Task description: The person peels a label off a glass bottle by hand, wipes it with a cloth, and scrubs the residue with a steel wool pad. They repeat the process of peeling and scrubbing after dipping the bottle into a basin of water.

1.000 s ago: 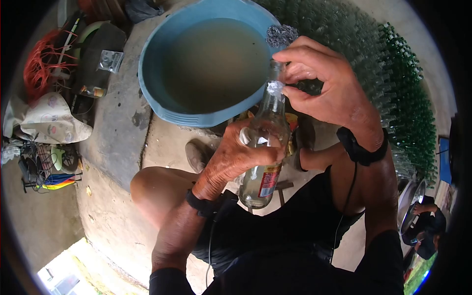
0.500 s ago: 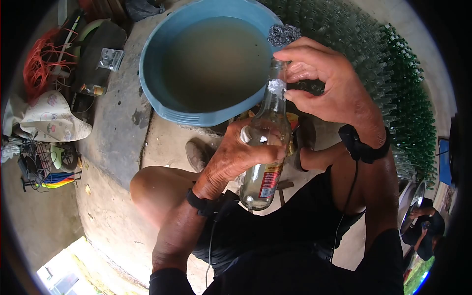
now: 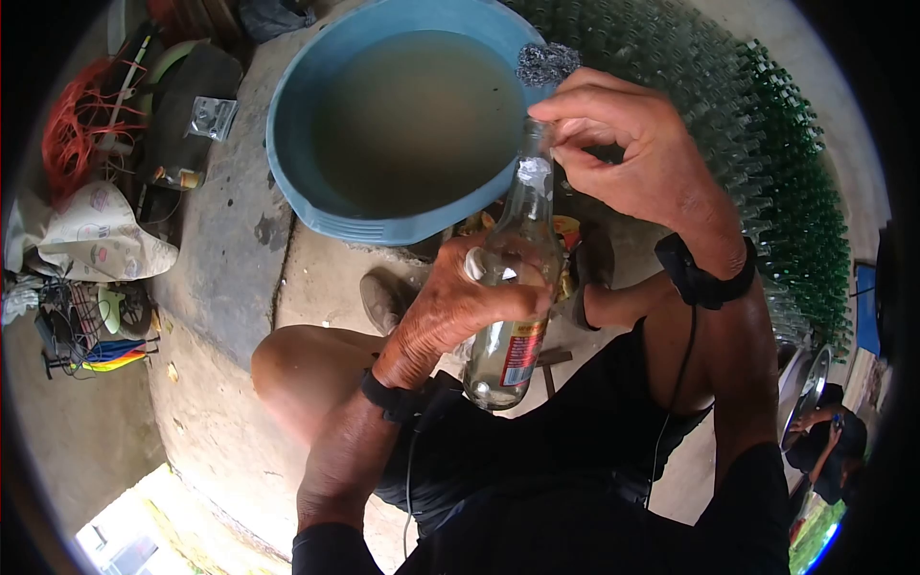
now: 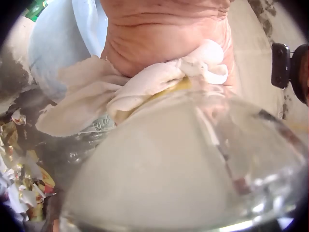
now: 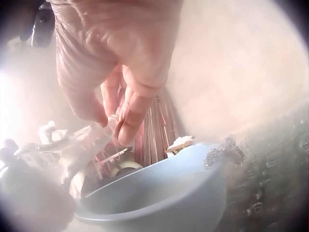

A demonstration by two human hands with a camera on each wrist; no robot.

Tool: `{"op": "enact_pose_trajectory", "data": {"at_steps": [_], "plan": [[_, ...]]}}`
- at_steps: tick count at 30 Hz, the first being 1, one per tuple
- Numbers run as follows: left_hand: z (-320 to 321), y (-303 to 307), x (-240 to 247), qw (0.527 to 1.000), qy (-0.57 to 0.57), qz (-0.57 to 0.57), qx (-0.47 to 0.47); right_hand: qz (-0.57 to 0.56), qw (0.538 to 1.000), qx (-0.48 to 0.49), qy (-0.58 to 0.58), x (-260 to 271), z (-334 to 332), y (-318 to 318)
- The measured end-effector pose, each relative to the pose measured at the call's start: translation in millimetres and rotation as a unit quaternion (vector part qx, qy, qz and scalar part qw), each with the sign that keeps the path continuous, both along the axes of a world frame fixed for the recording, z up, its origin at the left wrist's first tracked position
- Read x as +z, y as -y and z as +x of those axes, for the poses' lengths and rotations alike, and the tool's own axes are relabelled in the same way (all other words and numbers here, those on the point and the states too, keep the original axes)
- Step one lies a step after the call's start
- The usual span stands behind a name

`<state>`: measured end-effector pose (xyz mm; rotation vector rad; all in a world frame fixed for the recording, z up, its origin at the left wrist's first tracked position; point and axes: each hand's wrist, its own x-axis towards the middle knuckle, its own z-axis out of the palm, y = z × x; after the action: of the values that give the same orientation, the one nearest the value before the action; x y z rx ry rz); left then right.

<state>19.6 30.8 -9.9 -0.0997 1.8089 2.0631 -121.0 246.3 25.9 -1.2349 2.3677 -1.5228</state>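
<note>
A clear glass bottle (image 3: 498, 355) with a red and yellow label is tilted over the lap, its neck up toward the basin. The left hand (image 3: 460, 297) grips its body, a bit of white cloth showing between the fingers; in the left wrist view that cloth (image 4: 149, 89) wraps beside the bottle's base (image 4: 159, 179). Silvery foil (image 3: 534, 171) clings to the neck. With thumb and fingers the right hand (image 3: 632, 153) pinches the bottle's mouth end, also visible in the right wrist view, where the fingertips (image 5: 126, 133) meet the glass.
A blue basin (image 3: 287, 192) of cloudy water stands ahead, a metal scouring pad (image 3: 548, 64) on its right rim. Rows of clear bottles (image 3: 661, 67) and green bottles (image 3: 815, 220) fill the right. Bags and red strings (image 3: 77, 134) lie left. Another person (image 3: 829, 441) is at far right.
The right thumb has moved from beside the foil up to the bottle's mouth end. The left hand keeps its grip, with the bottle shifted only slightly.
</note>
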Motion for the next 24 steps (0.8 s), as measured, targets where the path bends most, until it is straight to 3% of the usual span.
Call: {"op": "enact_pose_trajectory", "data": {"at_steps": [5,24], "plan": [[-1,3,7,0.997,0.060,0.037,0.010,0.017,1.000,-0.015,0.021,7,11,4],[-3,0,10,0.999,0.047,0.005,0.015,0.028,0.999,0.009,0.020,4,5,0]]}}
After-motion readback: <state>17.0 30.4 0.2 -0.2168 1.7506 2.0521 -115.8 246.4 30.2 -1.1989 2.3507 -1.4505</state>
